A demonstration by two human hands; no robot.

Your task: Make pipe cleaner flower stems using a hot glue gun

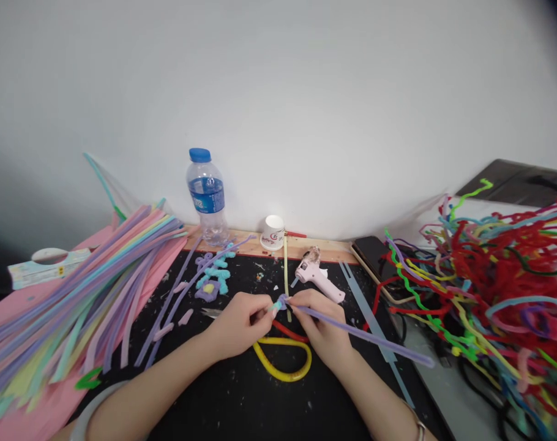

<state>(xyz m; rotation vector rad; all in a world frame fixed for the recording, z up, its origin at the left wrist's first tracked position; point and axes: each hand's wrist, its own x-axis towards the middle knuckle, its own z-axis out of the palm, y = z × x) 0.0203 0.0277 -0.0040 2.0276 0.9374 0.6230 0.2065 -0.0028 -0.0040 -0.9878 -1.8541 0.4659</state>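
My left hand (242, 321) is closed in a pinch on a small teal and purple piece of pipe cleaner (277, 304). Fingertips of my right hand (322, 324) grip a purple pipe cleaner (370, 337) at its curled end, against that piece, and its long straight tail runs out to the right. Below the hands lies a yellow loop (283, 375) with a red part beside it, like a scissors handle; a metal tip (210, 312) shows left of my left hand. Beyond them are a pink glue gun (322, 280) and a teal and purple pipe-cleaner figure (216, 275).
Pastel pipe cleaners (99, 288) are heaped on the left beside a paper-wrapped roll (49, 266). A water bottle (207, 196) and paper cup (273, 234) stand by the wall. At right are a phone (374, 257), pale blue strips (365, 306) and tangled colourful pipe cleaners (503, 275).
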